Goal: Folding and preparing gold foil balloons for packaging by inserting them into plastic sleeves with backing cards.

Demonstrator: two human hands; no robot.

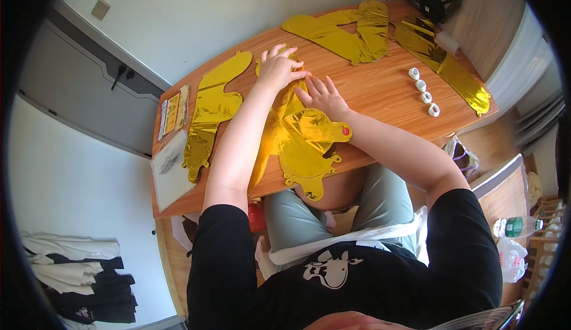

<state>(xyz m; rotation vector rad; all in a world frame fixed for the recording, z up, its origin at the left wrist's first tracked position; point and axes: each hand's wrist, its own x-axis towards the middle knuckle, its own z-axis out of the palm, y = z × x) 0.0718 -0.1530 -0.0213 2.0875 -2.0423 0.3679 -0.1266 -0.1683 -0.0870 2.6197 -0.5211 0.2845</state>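
Note:
A flat, uninflated gold foil balloon (303, 136) lies on the wooden table (380, 86) right in front of me, its lower end hanging over the near edge. My left hand (278, 67) presses flat on its far end, fingers spread. My right hand (323, 96) lies palm down on the foil just to the right of it, fingers apart. Neither hand grips anything. A small red dot (345, 131) shows on the balloon's right lobe.
Another flat gold balloon (213, 110) lies to the left, more gold foil shapes at the far middle (351, 29) and far right (443, 62). Several small white tape rolls (423, 91) sit in a row at right. A packet (173, 111) and a paper sheet (169, 166) lie at the left end.

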